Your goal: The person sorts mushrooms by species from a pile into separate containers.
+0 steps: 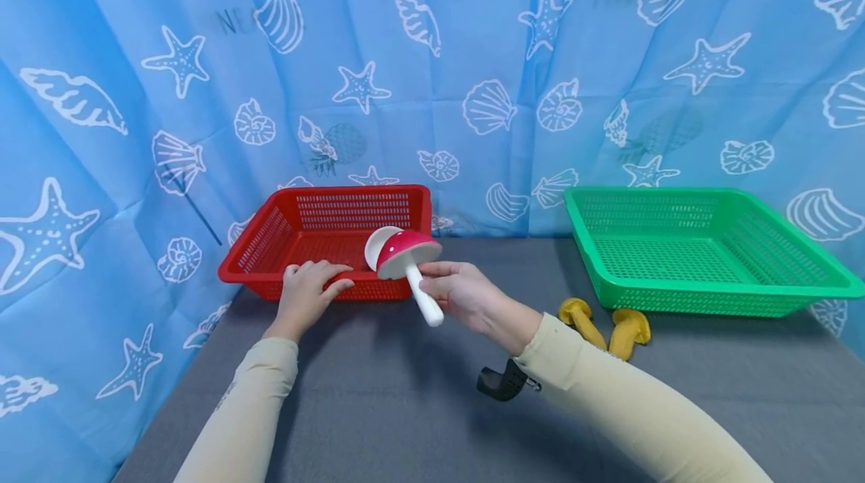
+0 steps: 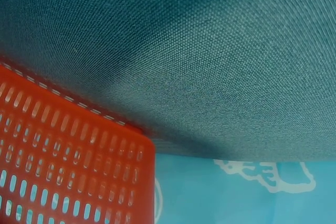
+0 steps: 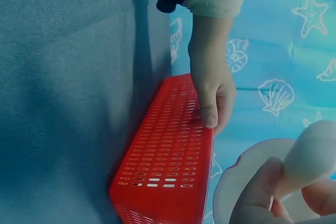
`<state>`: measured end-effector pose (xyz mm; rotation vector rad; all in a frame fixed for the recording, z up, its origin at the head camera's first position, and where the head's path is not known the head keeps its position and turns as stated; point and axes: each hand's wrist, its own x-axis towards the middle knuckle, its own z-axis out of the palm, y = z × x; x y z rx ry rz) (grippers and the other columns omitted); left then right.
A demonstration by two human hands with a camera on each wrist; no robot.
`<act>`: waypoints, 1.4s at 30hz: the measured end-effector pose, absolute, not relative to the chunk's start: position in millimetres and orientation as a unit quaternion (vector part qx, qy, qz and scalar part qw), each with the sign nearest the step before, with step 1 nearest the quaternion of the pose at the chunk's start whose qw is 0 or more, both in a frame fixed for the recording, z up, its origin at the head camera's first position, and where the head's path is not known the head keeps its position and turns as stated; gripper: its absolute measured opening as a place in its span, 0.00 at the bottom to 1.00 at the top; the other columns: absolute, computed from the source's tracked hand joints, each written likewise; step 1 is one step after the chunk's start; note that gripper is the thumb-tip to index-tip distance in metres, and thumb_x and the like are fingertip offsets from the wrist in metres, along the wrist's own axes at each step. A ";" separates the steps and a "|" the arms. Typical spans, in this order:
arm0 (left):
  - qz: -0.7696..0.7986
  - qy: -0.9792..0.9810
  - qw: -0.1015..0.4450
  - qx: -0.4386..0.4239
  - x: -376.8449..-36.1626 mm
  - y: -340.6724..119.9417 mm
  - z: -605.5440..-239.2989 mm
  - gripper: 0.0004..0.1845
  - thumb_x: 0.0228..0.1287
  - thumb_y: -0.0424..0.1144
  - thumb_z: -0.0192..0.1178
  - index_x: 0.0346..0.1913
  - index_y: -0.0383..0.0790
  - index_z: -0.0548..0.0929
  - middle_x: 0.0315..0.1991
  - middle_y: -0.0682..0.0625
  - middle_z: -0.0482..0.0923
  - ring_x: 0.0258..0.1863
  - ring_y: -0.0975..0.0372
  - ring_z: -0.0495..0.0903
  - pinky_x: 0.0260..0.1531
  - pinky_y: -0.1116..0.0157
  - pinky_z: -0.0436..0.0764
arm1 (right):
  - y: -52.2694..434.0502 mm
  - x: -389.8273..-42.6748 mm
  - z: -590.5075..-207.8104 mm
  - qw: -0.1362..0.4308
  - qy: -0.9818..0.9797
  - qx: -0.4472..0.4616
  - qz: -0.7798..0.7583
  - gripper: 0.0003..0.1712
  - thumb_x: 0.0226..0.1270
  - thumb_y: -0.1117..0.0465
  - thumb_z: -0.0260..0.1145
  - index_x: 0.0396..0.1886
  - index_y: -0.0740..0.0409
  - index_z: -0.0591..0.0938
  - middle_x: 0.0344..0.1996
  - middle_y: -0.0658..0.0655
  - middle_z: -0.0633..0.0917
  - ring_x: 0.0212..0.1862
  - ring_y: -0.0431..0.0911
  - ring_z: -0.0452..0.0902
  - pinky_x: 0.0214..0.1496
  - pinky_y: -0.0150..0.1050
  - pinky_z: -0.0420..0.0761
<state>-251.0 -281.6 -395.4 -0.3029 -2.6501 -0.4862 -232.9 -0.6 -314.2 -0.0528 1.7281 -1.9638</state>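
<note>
In the head view my right hand pinches the white stem of a toy mushroom. Its red cap has white dots and overlaps the front right corner of the red basket. A pale rounded piece shows behind the cap's left side. The right wrist view has the mushroom's stem between thumb and fingers, with the pale cap underside beyond. My left hand holds the red basket's front rim, its thumb against the outer wall. The left wrist view shows the basket wall but no hand.
A green basket stands at the right. Two yellow mushrooms lie in front of it, partly hidden by my right sleeve. A blue curtain with shell prints hangs behind the grey tabletop.
</note>
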 end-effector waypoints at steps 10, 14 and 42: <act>-0.166 -0.955 0.220 -0.111 -251.0 -279.5 -395.8 0.23 0.58 0.50 0.69 0.55 0.46 0.83 0.45 0.48 0.83 0.42 0.54 0.78 0.51 0.50 0.68 | -16.5 -243.4 -308.8 0.257 0.621 -0.031 -0.740 0.26 0.73 0.68 0.55 0.70 0.66 0.66 0.64 0.64 0.68 0.61 0.55 0.66 0.60 0.49 0.73; -0.166 -0.955 0.218 -0.113 -252.2 -278.4 -395.3 0.24 0.57 0.50 0.70 0.56 0.46 0.83 0.46 0.47 0.83 0.42 0.53 0.78 0.51 0.49 0.68 | -23.9 -250.8 -309.9 0.252 0.618 -0.013 -0.745 0.26 0.74 0.69 0.54 0.70 0.65 0.67 0.66 0.63 0.67 0.63 0.56 0.65 0.63 0.52 0.70; -0.157 -0.959 0.213 -0.104 -252.8 -283.1 -395.9 0.23 0.59 0.51 0.68 0.54 0.42 0.83 0.45 0.47 0.83 0.42 0.53 0.78 0.52 0.49 0.69 | -74.2 -289.4 -309.3 0.210 0.654 0.028 -0.726 0.23 0.69 0.68 0.60 0.63 0.56 0.78 0.61 0.57 0.76 0.60 0.52 0.71 0.61 0.46 0.73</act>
